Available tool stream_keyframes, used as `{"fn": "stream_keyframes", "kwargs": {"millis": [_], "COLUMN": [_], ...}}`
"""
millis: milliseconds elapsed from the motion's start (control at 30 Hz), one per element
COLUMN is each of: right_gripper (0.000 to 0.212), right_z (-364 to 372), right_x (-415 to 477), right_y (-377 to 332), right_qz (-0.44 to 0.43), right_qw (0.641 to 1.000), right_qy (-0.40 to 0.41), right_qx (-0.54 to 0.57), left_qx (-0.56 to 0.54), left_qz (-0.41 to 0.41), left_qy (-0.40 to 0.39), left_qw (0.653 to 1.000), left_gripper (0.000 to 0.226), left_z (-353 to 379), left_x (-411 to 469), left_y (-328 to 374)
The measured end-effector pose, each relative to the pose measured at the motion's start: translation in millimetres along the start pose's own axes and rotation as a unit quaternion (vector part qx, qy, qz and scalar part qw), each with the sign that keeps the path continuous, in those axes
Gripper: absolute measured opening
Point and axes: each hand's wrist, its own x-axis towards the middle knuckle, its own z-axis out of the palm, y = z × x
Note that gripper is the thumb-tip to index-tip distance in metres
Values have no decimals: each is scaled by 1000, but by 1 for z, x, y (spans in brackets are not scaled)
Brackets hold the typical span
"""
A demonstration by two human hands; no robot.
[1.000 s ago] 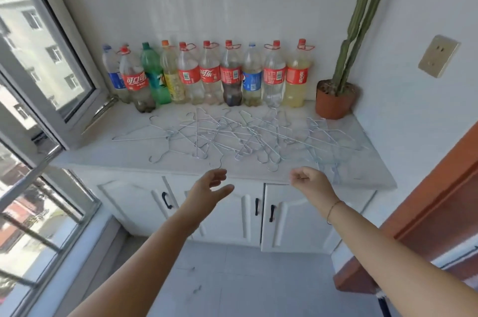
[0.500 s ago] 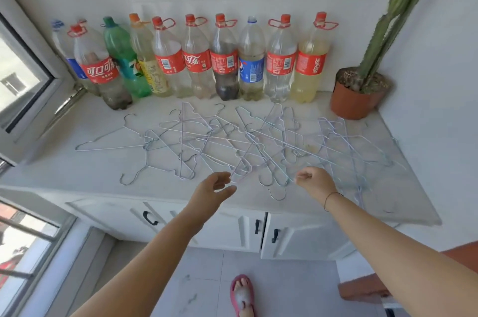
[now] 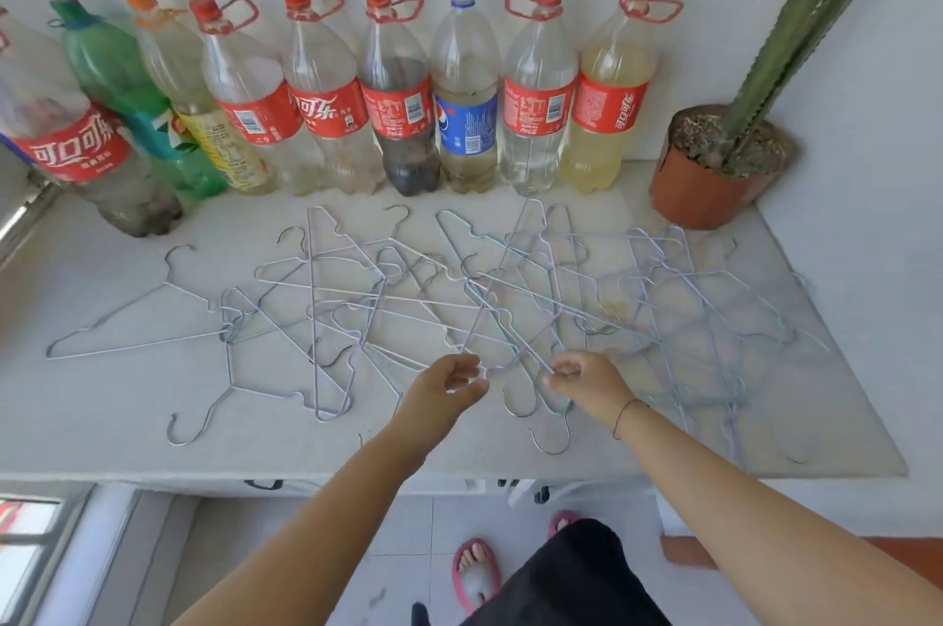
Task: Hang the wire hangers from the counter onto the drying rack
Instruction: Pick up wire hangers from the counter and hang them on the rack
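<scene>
Several thin wire hangers [image 3: 408, 298] lie tangled flat on the white counter [image 3: 102, 421], spread from left to right. My left hand [image 3: 444, 388] hovers at the pile's front, thumb and fingers curved with a gap, its tips at the corner of a lilac hanger [image 3: 510, 344]. My right hand [image 3: 587, 378] is just to the right, fingertips pinched on a wire of that same hanger. One hanger [image 3: 143, 319] lies apart at the far left. No drying rack is in view.
A row of large plastic soda bottles [image 3: 398, 115] stands along the back wall. A potted cactus [image 3: 704, 186] occupies the back right corner. A window frame [image 3: 20, 217] borders the left. My feet in pink slippers [image 3: 474, 569] stand on the tiled floor below.
I have stepped closer to the counter. Both hands moved forward and down onto the hangers, and the right hand closed its fingertips on a wire.
</scene>
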Motion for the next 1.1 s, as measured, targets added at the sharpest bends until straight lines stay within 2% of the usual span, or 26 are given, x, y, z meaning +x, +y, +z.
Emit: {"fn": "stream_keyframes", "kwargs": {"millis": [167,267,367,533,633,700,733,800,900,1000,1100], "right_gripper": [35,11,14,29,48,51,52,52,42,38,43], "right_z": [-11,-34,-62,-90,-90,-86,-86,-91,-106,-103,-71], "right_x": [14,17,17,16,15,16,17,21,39,54,51], "right_y": [-16,-42,-74,-118,-141,-155,-161,-167,-147,-98,-58], "right_qz": [17,11,13,41,44,46,44,31,40,128,220], "right_qw": [993,983,965,887,844,826,826,850,884,870,856], "right_qy": [-46,-72,-94,-168,-213,-238,-244,-238,-160,-103,-101], "right_qx": [104,170,245,428,490,509,506,469,437,464,457], "left_qx": [-16,-36,-55,-104,-160,-185,-191,-196,-186,-180,-182], "left_qz": [-25,-19,-8,6,17,26,30,36,38,37,27], "left_qy": [3,22,27,-42,-71,-63,-52,-18,46,77,89], "left_qw": [1000,999,998,994,984,980,980,980,981,980,979], "left_gripper": [28,29,29,32,36,29,23,20,26,29,30], "left_z": [5,4,8,32,40,37,33,24,8,-5,-10], "left_x": [14,23,31,41,43,44,45,46,49,51,48], "left_y": [9,21,41,74,95,103,104,102,94,84,74]}}
